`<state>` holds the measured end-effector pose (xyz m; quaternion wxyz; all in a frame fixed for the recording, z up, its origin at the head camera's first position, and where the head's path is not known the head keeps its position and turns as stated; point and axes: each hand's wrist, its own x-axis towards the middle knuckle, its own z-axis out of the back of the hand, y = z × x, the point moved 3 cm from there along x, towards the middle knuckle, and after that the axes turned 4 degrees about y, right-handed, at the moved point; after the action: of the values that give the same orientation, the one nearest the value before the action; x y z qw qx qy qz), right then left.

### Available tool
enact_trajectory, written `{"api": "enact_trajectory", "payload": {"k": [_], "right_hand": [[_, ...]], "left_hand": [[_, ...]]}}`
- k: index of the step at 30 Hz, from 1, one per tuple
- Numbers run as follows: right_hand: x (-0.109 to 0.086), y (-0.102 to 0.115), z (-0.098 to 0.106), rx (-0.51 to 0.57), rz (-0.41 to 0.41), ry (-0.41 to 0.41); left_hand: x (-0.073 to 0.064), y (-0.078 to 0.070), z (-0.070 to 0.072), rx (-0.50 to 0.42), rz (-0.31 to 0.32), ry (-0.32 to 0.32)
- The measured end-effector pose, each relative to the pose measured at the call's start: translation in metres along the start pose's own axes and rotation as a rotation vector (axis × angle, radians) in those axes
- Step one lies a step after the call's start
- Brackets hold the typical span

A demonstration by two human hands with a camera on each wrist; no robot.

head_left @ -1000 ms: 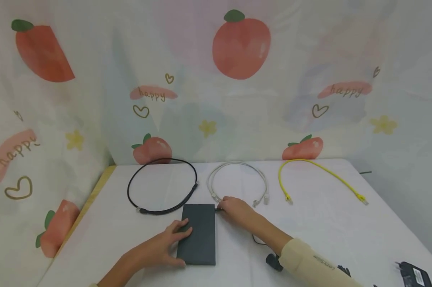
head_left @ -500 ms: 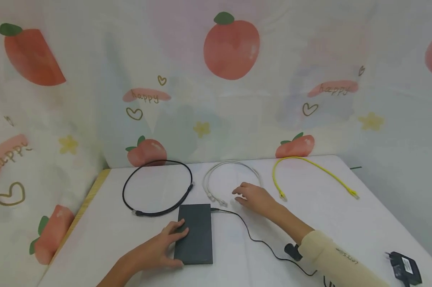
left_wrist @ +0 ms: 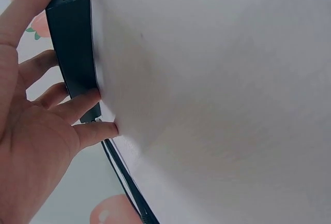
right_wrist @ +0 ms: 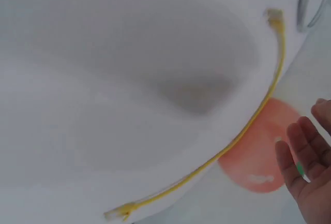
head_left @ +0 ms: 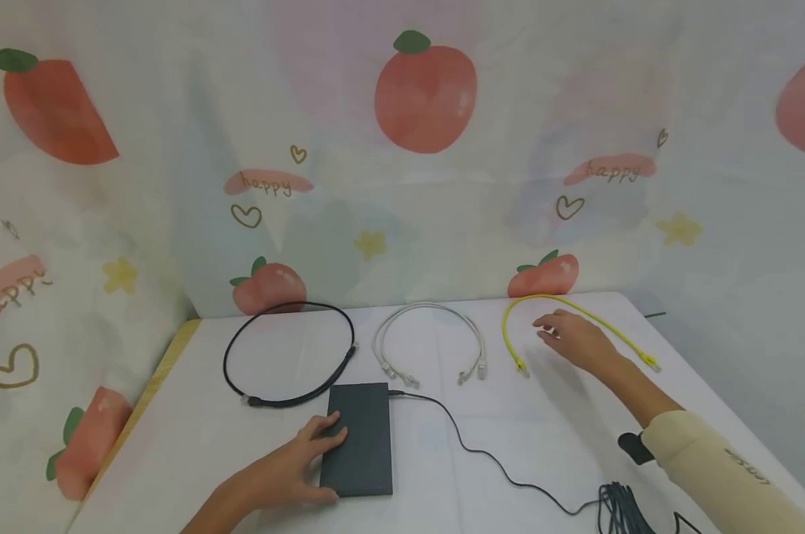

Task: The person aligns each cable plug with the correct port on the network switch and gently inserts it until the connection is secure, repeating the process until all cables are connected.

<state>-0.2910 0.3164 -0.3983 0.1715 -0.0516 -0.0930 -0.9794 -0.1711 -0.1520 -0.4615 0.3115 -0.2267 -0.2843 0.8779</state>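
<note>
A flat black box [head_left: 356,439] with small vent holes lies on the white table, a thin black cord [head_left: 472,447] running from its right side. My left hand [head_left: 302,461] rests against its left side, fingers spread over the top and side, thumb at the near end. In the left wrist view the fingers [left_wrist: 83,102] reach along the box's side [left_wrist: 72,38]. My right hand [head_left: 579,341] is raised over the table beside the yellow network cable [head_left: 512,345], fingers loosely bent and holding nothing. In the right wrist view that cable [right_wrist: 243,131] lies apart from the fingers.
Behind the box lie a coiled black network cable [head_left: 225,356] and a grey-white network cable [head_left: 379,345]. The cord leads to a bundled coil [head_left: 619,508] at the front right. A patterned cloth [head_left: 349,148] stands along the table's back.
My right hand has let go of the cord at the box and moved right, past the grey-white cable to the yellow one. The left hand has stayed on the box.
</note>
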Motion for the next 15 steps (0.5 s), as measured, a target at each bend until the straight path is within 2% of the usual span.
{"api": "enact_trajectory", "payload": {"k": [4,9,15], "right_hand": [[-0.009,-0.042,0.007,-0.054,-0.089,0.080],[-0.029,-0.084,0.016,-0.064,-0.180,0.155],[-0.058,-0.129,0.008,-0.083,-0.284,0.213]], "left_hand": [[0.001,0.001,0.001,-0.007,0.001,0.006],[0.003,0.003,0.001,0.004,0.011,0.008],[0.003,0.002,0.002,0.019,0.003,0.001]]}}
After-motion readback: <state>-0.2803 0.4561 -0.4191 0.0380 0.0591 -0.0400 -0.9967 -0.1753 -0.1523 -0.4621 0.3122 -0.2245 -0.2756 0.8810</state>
